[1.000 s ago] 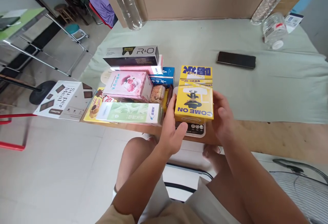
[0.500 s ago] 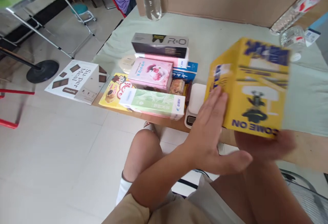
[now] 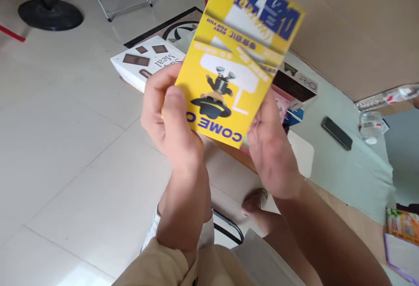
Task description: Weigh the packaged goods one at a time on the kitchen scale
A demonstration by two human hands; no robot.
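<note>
Pale, glossy floor tiles extend at nine o'clock, reflecting light near half past seven. A round black base stands at ten; a brown cardboard panel rises at two; pale green cloth covers the table toward four.

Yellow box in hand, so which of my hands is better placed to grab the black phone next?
Right, likely. The right hand is nearer the black phone, while the left hand has its thumb on the yellow box, so it seems likelier to keep hold.
</note>
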